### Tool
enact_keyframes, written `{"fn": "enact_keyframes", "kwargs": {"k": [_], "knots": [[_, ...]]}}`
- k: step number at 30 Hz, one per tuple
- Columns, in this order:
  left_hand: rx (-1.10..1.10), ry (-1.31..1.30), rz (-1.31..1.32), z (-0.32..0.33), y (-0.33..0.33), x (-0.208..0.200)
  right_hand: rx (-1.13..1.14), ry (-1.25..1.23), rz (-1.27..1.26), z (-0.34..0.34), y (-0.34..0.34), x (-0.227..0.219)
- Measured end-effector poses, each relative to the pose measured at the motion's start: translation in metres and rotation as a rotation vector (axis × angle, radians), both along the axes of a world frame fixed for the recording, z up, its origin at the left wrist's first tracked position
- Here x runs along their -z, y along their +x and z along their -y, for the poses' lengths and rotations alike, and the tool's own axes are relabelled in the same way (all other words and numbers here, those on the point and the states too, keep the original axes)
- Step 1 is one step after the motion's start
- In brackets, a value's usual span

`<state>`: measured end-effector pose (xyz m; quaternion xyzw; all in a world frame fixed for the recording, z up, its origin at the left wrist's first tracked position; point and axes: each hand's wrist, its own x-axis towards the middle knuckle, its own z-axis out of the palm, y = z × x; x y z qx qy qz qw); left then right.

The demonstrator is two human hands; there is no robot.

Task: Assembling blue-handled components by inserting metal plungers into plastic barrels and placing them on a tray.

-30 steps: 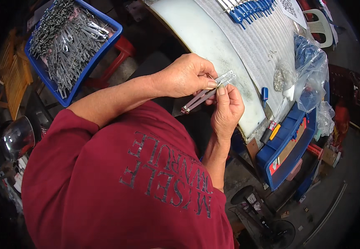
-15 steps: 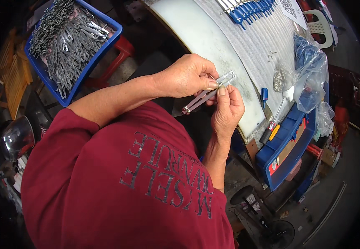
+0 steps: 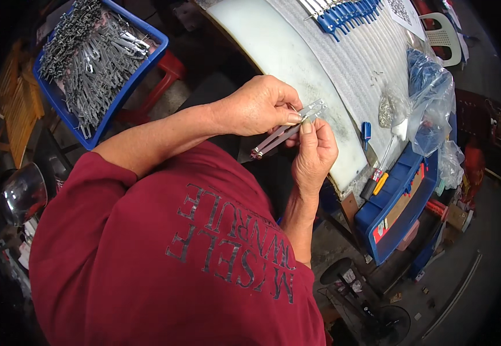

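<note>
Over my lap by the table's edge, both hands meet on a slim two-armed metal part [image 3: 275, 140]. Its two long arms run side by side, with small round fittings at the near end and pale holed tips poking out past my fingers. My left hand [image 3: 262, 106] is closed, thumb and fingers pinching the part near those tips; a thin bright sliver shows by its fingertips. Lower and to the right, my right hand [image 3: 315, 153] pinches the same part between thumb and fingers. My fingers hide its middle.
At upper left, a blue bin [image 3: 124, 86] holds many metal pieces. Blue-handled tools [image 3: 343, 20] lie in a row on the padded table [image 3: 273, 43]. To the right are a blue cap-like piece [image 3: 366, 131], a screwdriver [image 3: 371, 187], clear bags [image 3: 429, 109] and a blue tray [image 3: 403, 196].
My right hand has shifted very slightly left. Both hands keep their pinch on the metal part, and the whole view has drifted a little.
</note>
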<state>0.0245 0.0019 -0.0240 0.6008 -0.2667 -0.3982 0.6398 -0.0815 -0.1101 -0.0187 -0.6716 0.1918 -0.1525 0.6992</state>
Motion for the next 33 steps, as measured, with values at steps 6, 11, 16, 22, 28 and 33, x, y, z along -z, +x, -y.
{"fn": "enact_keyframes", "kwargs": {"k": [6, 11, 16, 22, 28, 33], "knots": [[0.016, -0.016, -0.027, -0.0028, 0.0004, -0.0008, 0.006, -0.019, 0.007, -0.0022, -0.0013, 0.0016], [0.022, -0.025, -0.059, -0.0038, -0.0006, 0.0006, -0.007, -0.008, -0.007, -0.0035, -0.0027, 0.0037], [-0.013, -0.048, -0.091, -0.0031, -0.0023, 0.0032, -0.010, -0.026, -0.019, -0.0042, -0.0039, 0.0029], [0.020, -0.037, -0.071, -0.0052, -0.0006, 0.0017, -0.049, -0.004, -0.039, -0.0017, -0.0042, -0.0016], [0.025, -0.026, -0.079, -0.0059, -0.0002, -0.0004, -0.064, 0.029, -0.028, 0.0011, -0.0047, -0.0007], [0.031, -0.002, -0.073, -0.0056, -0.0012, 0.0018, -0.016, 0.132, -0.026, 0.0004, -0.0041, -0.0002]]}}
